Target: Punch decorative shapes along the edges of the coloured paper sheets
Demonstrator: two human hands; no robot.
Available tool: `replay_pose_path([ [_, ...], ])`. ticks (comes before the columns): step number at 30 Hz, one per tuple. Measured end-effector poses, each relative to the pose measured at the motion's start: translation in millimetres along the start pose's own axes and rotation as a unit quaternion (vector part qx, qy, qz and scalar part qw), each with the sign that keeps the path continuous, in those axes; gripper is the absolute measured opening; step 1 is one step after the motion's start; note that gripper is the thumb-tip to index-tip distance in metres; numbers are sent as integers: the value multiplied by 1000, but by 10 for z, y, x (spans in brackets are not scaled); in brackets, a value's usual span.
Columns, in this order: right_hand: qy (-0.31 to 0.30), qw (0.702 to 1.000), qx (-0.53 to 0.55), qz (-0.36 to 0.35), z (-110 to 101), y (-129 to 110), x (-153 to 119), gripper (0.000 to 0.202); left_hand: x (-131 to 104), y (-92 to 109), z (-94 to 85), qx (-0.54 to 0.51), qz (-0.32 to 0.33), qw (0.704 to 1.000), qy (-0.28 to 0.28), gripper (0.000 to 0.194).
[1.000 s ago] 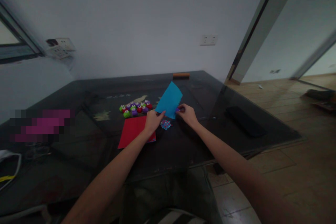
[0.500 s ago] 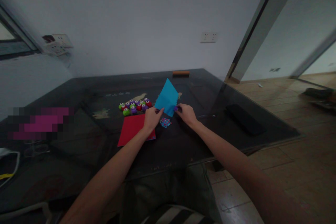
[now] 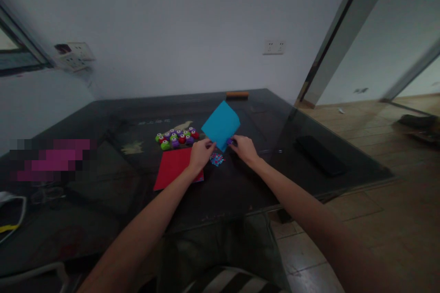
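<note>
A sheet of blue paper (image 3: 222, 123) is held up over the dark table, its lower corner between my hands. My left hand (image 3: 201, 153) pinches its lower left edge between thumb and fingers. On the lower right edge, my right hand (image 3: 244, 147) is closed around a small purple paper punch (image 3: 230, 141), mostly hidden by the fingers. Just below the paper lies a small heap of blue and pink paper bits (image 3: 217, 160). A red sheet or pad (image 3: 173, 167) lies partly under my left wrist. Beyond it are several green, red and purple one-eyed figures (image 3: 177, 138).
The dark glossy table (image 3: 233, 197) reaches back to the wall. A black flat case (image 3: 320, 155) lies to the right, and an orange-brown bar (image 3: 237, 94) at the back edge. Glasses (image 3: 47, 193) and a blurred-out magenta patch (image 3: 57, 160) are at the left.
The blue paper has turned and tipped to the right, showing a broader face with a bent right corner. Both hands stay in nearly the same place with their grips kept.
</note>
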State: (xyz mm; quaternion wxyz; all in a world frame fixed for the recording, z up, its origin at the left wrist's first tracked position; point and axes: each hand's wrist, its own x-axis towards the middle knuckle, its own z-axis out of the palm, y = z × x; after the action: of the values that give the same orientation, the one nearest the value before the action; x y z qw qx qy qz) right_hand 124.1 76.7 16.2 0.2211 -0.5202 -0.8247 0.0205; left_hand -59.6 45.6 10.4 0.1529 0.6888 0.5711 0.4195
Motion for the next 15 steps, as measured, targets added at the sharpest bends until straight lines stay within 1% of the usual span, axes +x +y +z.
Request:
replay_pose_path([
  [3, -1, 1000, -9, -1, -6, -22, -11, 14, 3, 7, 13, 67, 8, 998, 20, 27],
  [5, 0, 1000, -13, -9, -12, -38, -15, 13, 7, 18, 21, 97, 2, 995, 24, 31],
  [10, 4, 1000, -23, -10, -40, -70, -7, 14, 16, 16, 33, 112, -3, 993, 31, 34],
  [15, 18, 999, -44, -8, -99, -97, -13, 17, 9, 13, 20, 109, 41, 992, 55, 29],
])
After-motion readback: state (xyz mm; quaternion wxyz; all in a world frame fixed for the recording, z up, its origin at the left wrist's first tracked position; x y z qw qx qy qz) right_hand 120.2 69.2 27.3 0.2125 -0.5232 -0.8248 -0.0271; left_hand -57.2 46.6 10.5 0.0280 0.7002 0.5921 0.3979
